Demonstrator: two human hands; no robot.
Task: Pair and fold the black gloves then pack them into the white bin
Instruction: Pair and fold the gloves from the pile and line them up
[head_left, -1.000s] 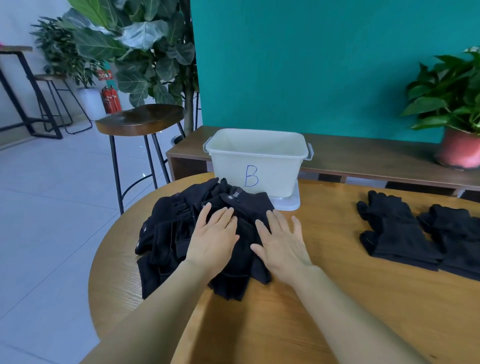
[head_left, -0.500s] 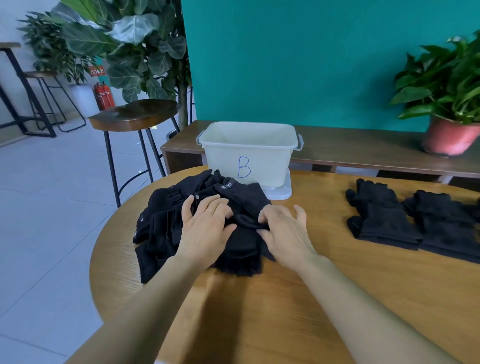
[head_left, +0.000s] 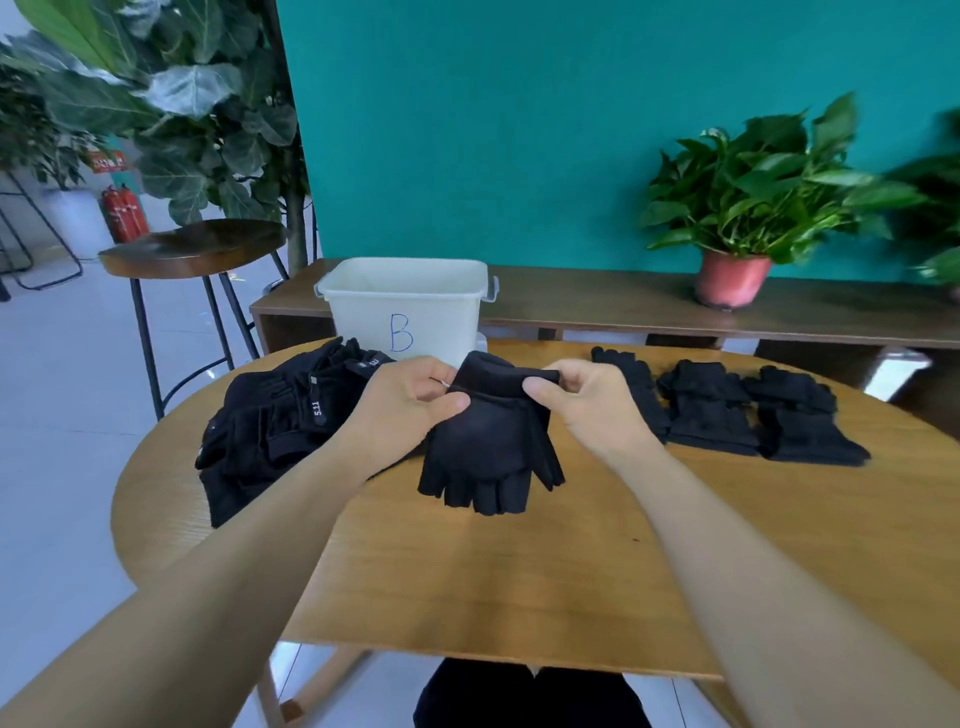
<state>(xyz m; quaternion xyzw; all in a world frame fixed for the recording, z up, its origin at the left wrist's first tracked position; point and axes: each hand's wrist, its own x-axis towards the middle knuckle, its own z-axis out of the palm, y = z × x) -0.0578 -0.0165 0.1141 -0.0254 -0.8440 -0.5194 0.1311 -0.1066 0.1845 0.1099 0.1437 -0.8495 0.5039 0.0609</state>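
A black fingerless glove pair (head_left: 488, 447) hangs above the round wooden table (head_left: 519, 571), fingers pointing down toward me. My left hand (head_left: 410, 400) pinches its cuff on the left and my right hand (head_left: 587, 402) pinches the cuff on the right. A heap of loose black gloves (head_left: 275, 426) lies on the table to the left. Three folded black glove bundles (head_left: 727, 410) lie in a row on the right. The white bin (head_left: 405, 306), marked with a blue B, stands at the table's far edge behind my hands.
A wooden bar stool (head_left: 192, 249) stands left of the table. Behind the table runs a low wooden bench (head_left: 623, 306) with a potted plant (head_left: 737, 208) in a pink pot. A large leafy plant (head_left: 171, 104) rises at the back left.
Both hands lay on the glove heap before. They have lifted a glove pair off it, moved it right in front of the bin, and now hold it by the cuff.
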